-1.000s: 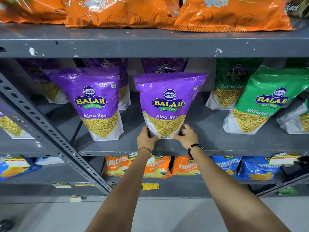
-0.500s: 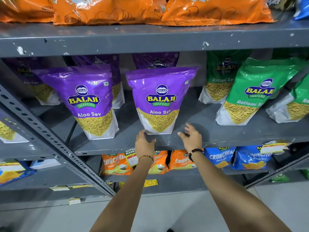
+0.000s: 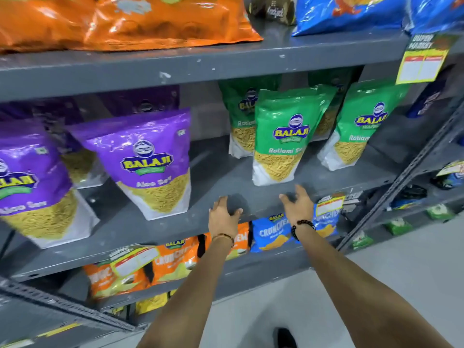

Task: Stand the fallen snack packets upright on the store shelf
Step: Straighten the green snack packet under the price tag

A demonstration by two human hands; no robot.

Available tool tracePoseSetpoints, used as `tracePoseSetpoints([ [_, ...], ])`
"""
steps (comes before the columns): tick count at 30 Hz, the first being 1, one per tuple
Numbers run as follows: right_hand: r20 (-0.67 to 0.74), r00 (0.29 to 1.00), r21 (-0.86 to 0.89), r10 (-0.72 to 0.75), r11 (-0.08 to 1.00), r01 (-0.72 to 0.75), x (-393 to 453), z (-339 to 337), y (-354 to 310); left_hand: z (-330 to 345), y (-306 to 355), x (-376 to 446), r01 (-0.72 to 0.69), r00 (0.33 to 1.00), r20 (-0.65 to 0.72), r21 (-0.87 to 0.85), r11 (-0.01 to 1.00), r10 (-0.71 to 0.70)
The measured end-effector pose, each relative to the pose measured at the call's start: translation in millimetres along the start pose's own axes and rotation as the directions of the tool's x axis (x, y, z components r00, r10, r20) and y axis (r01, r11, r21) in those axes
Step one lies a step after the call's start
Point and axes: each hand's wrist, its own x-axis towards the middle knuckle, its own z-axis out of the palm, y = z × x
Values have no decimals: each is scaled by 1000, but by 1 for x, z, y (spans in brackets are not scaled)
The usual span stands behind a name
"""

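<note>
While both hands hang over the front lip of the grey middle shelf [image 3: 200, 222], neither holds anything: the left hand [image 3: 222, 218] has its fingers loosely spread and curled down at the edge, and the right hand [image 3: 297, 205] is spread wide with fingers pointing inward, just in front of the green Ratlami Sev packet [image 3: 283, 136]. That packet stands upright near the front edge, with bare shelf between it and the purple Aloo Sev packet [image 3: 150, 162] to the left, which also stands, leaning slightly. Between these 2 packets lies the widest open strip of shelf, running back to the rear wall. Another green packet [image 3: 361, 124] stands to the right, tilted, and 1 more [image 3: 238, 116] stands behind. A second purple packet [image 3: 32, 187] sits at the left edge of view. Overhead, the upper shelf [image 3: 226, 64] limits the room above the packet tops. Below the lip, orange and blue Crunchex bags [image 3: 271, 232] fill the lower shelf.
</note>
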Motion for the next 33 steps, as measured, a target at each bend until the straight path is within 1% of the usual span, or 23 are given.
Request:
tracePoseSetpoints([
  [3,95,995,39,-26,999,22,41,-15,7,30,20,21,36,999,20,-41,999,-35],
  [5,188,981,72,-50,997,37,67,-22,7,47,36,36,36,999,30,-59,998,-35],
  [9,419,904,105,-80,994,39,107,-29,9,65,67,52,119,993,41,-118,986,-115],
  [12,512,851,148,-115,988,44,125,-29,8,73,77,62,158,987,54,-187,970,-150],
  [15,536,828,133,-161,986,106,136,-28,8,77,78,69,215,976,83,-243,946,-200],
  [17,536,820,152,-200,978,139,139,-27,9,84,69,77,214,977,88,-283,935,-196],
  [19,544,810,164,-218,975,153,140,-26,9,86,63,80,204,979,68,-310,929,-192],
  [23,575,780,137,-248,969,207,137,-27,5,71,78,57,209,974,2,-374,903,-225],
  [27,568,782,143,-257,966,214,129,-29,4,67,78,46,177,980,-13,-387,905,-197],
  [33,566,791,119,-234,972,202,125,-32,4,68,73,45,192,974,-39,-372,908,-222],
])
